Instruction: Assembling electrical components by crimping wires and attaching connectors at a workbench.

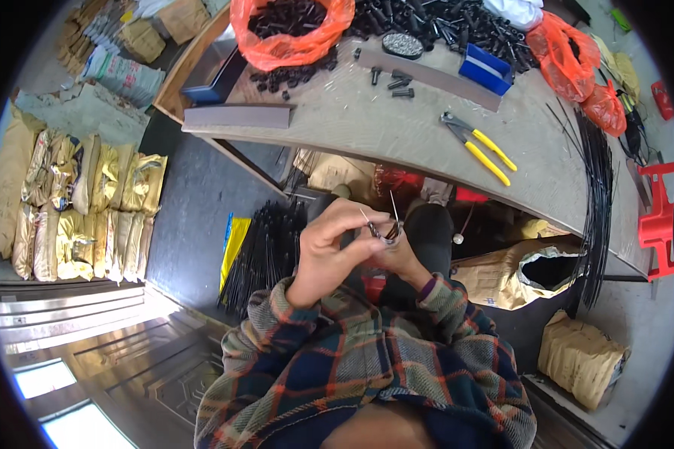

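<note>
In front of my lap, my left hand (pixel 331 243) and my right hand (pixel 403 260) come together around a small dark curved piece (pixel 390 233) with thin, light prongs sticking up. My left thumb and forefinger pinch it from the left. The right fingers close on it from below and the right side; they are partly hidden. Its exact kind is too small to make out. On the table beyond lie end-cutting pincers (pixel 478 148) with yellow handles, and several black bolt-like parts (pixel 401 93).
The table (pixel 344 112) carries a heap of black parts (pixel 434 26), orange bags (pixel 565 56), blue trays (pixel 487 69) and a dish of small metal pieces (pixel 402 46). Long black strips (pixel 597 202) hang off its right edge; more (pixel 266 251) stand left. Paper sacks (pixel 90 202) are stacked far left.
</note>
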### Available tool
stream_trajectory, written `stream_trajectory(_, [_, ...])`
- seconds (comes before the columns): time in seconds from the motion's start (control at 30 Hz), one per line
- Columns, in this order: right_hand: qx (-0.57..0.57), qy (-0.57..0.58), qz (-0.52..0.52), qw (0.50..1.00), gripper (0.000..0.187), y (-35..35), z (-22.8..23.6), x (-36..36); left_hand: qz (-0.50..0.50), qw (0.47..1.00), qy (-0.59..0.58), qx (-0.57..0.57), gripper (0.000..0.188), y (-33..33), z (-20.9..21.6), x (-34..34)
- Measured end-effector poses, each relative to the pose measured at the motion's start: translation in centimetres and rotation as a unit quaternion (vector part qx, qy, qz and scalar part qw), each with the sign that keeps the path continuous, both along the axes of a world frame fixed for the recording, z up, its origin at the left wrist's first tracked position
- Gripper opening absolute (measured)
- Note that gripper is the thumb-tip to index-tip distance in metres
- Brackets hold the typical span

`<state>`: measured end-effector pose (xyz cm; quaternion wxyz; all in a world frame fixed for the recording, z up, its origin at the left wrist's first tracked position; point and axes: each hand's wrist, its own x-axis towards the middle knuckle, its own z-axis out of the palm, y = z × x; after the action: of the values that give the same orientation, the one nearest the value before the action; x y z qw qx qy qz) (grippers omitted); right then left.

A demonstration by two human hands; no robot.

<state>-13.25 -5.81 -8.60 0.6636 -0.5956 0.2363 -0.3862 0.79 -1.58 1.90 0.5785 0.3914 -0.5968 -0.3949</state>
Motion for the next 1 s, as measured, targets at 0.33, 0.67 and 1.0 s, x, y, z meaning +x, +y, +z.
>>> stream_trajectory(0.33, [-0.052,-0.098,-0.114,0.987,0.021,-0.7,6.7,0.6,0.13,0.991,0.036,-0.006,0.031,0.4,-0.7,-1.9])
stream_trajectory(0.67, [-0.149,0.068,0.251,0.954,0.015,-4.5,12.7,-0.9,-0.3,0.912,0.223,0.169,0.021,-1.6,0.8,3.8])
stream_trajectory(1.0, [-0.627,0.252,-0.001,0.737,0.024,-19.5,10.6,14.5,-0.193,0.946,0.229,0.122,0.018,-1.9,-0.7,3.4])
